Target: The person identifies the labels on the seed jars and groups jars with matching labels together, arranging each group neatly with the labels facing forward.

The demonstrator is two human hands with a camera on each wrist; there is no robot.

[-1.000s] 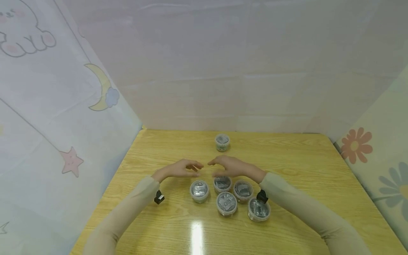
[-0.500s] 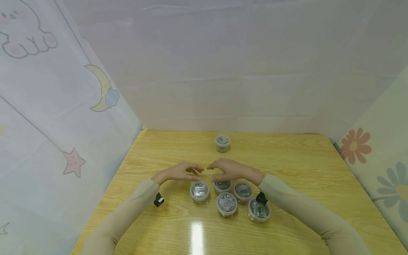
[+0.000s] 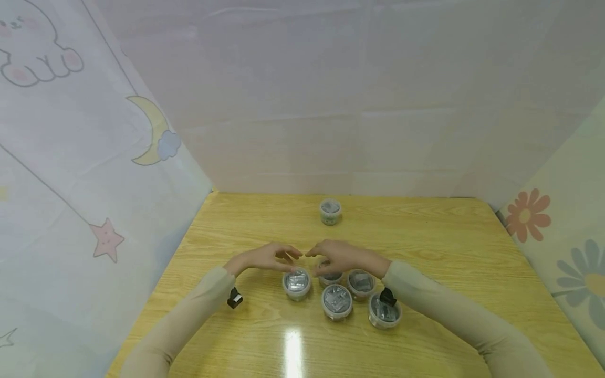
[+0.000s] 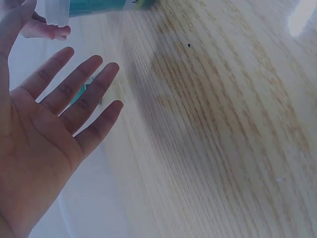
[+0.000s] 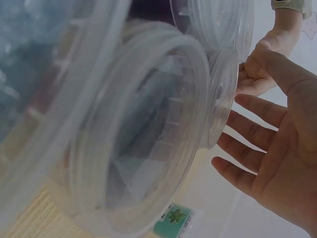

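Both hands hover over the middle of the table, fingertips facing each other a short gap apart. The left hand is just behind a round clear plastic tub with a grey top; its thumb is near the rim, contact unclear. In the left wrist view the left hand has spread, relaxed fingers and holds nothing. The right hand partly hides another tub below it. Its fingers are relaxed too in the right wrist view, where the right hand is beside large blurred tubs.
Grouped near the right hand are a front tub, a tub under the right wrist and a rightmost tub. A lone tub stands toward the back of the wooden table. Cloth-like walls enclose the table.
Both hands have drawn slightly nearer to the body, the left thumb coming to the left tub's rim. The tubs have not moved.
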